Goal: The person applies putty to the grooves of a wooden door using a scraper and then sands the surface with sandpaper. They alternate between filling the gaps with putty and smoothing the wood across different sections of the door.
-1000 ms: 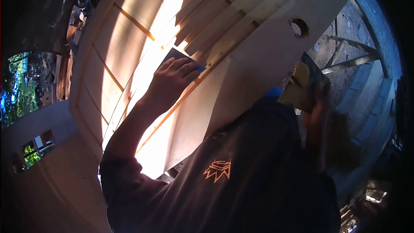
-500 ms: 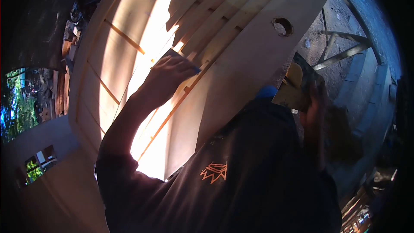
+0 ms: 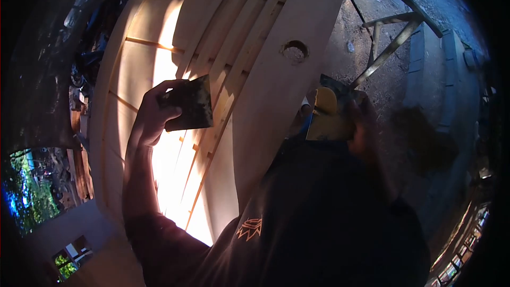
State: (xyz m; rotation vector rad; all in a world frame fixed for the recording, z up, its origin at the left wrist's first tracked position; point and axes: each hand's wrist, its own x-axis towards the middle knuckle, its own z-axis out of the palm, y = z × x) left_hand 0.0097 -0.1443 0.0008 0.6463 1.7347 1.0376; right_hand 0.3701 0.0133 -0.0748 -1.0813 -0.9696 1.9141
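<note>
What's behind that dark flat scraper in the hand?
Behind the dark scraper held by the left hand are the pale wooden planks of a curved hull, sunlit. The patch of wood directly under the blade is hidden.

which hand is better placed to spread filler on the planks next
Left, probably. The left hand holds the scraper right over the planks; the right hand is off the hull, holding a filler-loaded board.

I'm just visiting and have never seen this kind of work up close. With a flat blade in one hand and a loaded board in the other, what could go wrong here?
The left hand pinches the dark scraper blade by one edge, lifted off the pale wooden planking, so it might slip or gouge a seam. The right hand holds a board with yellowish filler at a tilt in deep shade; some could slide off.
</note>
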